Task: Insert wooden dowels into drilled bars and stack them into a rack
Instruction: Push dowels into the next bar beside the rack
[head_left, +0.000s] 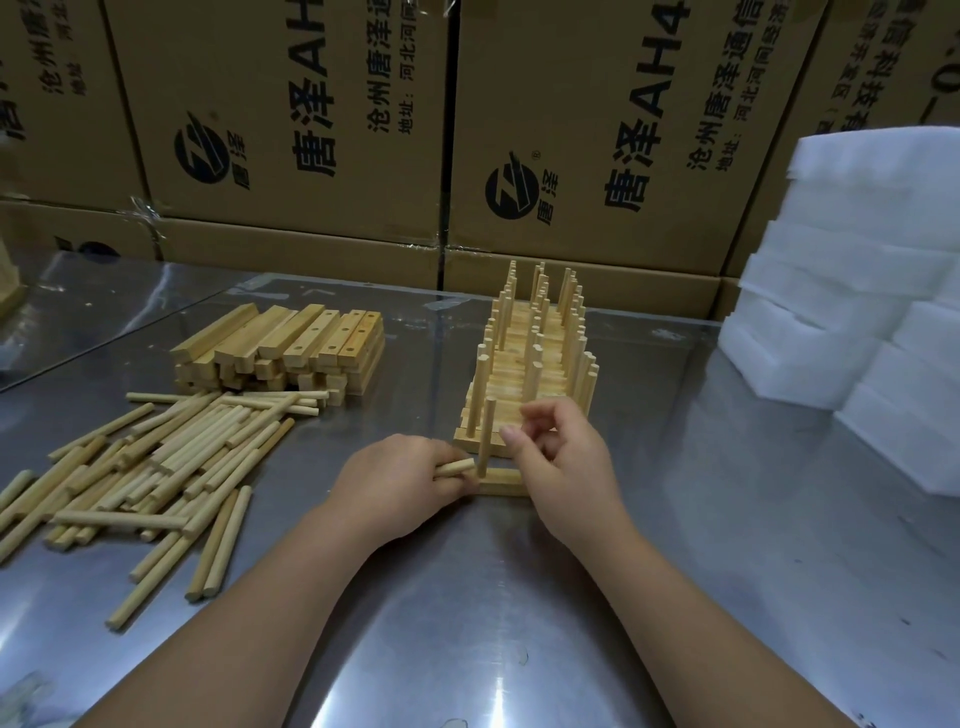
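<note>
A short drilled wooden bar (501, 480) lies on the steel table in front of me. One dowel (487, 436) stands upright in its left hole. My left hand (395, 480) grips a spare dowel (454, 467) and rests at the bar's left end. My right hand (558, 457) hovers over the bar's right part with fingers curled and thumb raised beside the upright dowel; it holds nothing that I can see. Just behind stands the rack (530, 364) of stacked bars with several upright dowels.
Loose dowels (145, 467) lie scattered at the left, with a pile of drilled bars (291, 348) behind them. White foam blocks (857, 312) are stacked at the right. Cardboard boxes (322, 130) wall off the back of the table.
</note>
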